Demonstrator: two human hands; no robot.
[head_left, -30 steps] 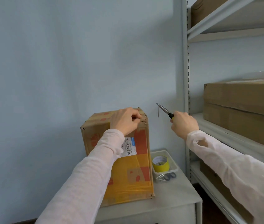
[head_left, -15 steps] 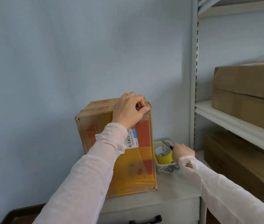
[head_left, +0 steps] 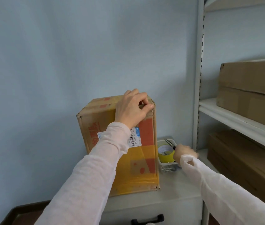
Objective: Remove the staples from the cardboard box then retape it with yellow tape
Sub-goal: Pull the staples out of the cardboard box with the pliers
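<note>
Now left hand (head_left: 131,109) fingers pinch cardboard box (head_left: 144,168) top corner; right hand (head_left: 184,152) fingers grip pliers (head_left: 170,143) above yellow tape (head_left: 166,155).

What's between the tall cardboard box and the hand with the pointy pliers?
A yellow tape roll in a clear plastic tray, seen in the head view.

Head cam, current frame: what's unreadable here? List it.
Head view only:
1. The top of the cardboard box is foreshortened, and the left hand covers its near corner, so any remaining staples can't be counted.
2. Right hand holding the pliers is motion-blurred; finger placement is unclear.
3. The metal bits in the tray are too small to identify and sit partly behind the sleeve.
</note>
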